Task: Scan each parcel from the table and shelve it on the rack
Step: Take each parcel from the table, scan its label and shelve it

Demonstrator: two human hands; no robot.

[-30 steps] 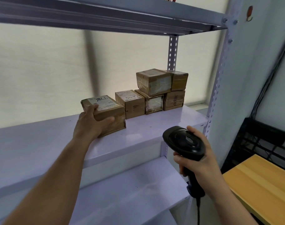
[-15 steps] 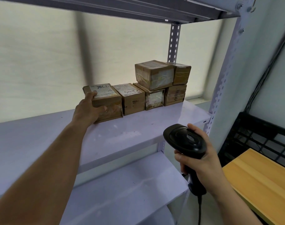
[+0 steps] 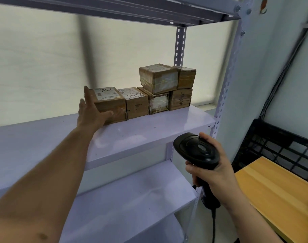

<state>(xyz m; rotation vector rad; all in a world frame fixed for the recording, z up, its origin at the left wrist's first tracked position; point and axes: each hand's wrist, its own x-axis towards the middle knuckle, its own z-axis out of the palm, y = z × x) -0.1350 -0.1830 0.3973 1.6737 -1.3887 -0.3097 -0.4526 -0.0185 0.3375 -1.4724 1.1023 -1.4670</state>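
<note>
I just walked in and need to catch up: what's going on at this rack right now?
A person is shelving parcels. Their left hand, fingers straight, rests against the leftmost parcel on the rack shelf. That parcel sits right beside the other parcels, which have two more stacked on top. Their right hand grips a black scanner lower down, in front of the shelf.

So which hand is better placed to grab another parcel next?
Probably left: the left hand lies open against the shelved parcel, gripping nothing, while the right hand grips the scanner.
</note>
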